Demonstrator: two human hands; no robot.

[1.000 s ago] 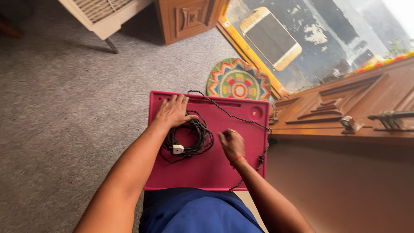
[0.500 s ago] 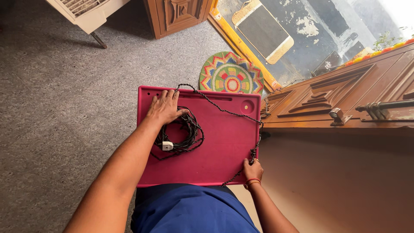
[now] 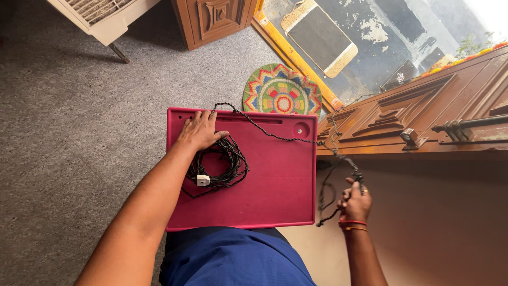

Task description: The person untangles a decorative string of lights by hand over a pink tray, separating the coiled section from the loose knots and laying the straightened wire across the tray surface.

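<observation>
A dark red lap tray (image 3: 275, 185) rests over my blue-clad legs. On its left half lies a coil of black twisted cable (image 3: 225, 161) with a small white switch (image 3: 203, 180) on it. My left hand (image 3: 200, 130) lies flat, fingers spread, on the top of the coil near the tray's far edge. One strand of the cable (image 3: 275, 136) runs across the tray and off its right side. My right hand (image 3: 355, 202) is beyond the tray's right edge, closed around that strand, with loops hanging below it.
A round multicoloured mat (image 3: 282, 90) lies on the grey carpet just past the tray. A carved brown wooden door (image 3: 423, 116) with a metal bolt stands at the right. A wooden cabinet (image 3: 214, 18) and a white cooler (image 3: 103, 16) stand at the far side.
My right hand has moved from the middle of the tray off its right edge, drawing the cable strand out with it. The left hand has stayed on the coil.
</observation>
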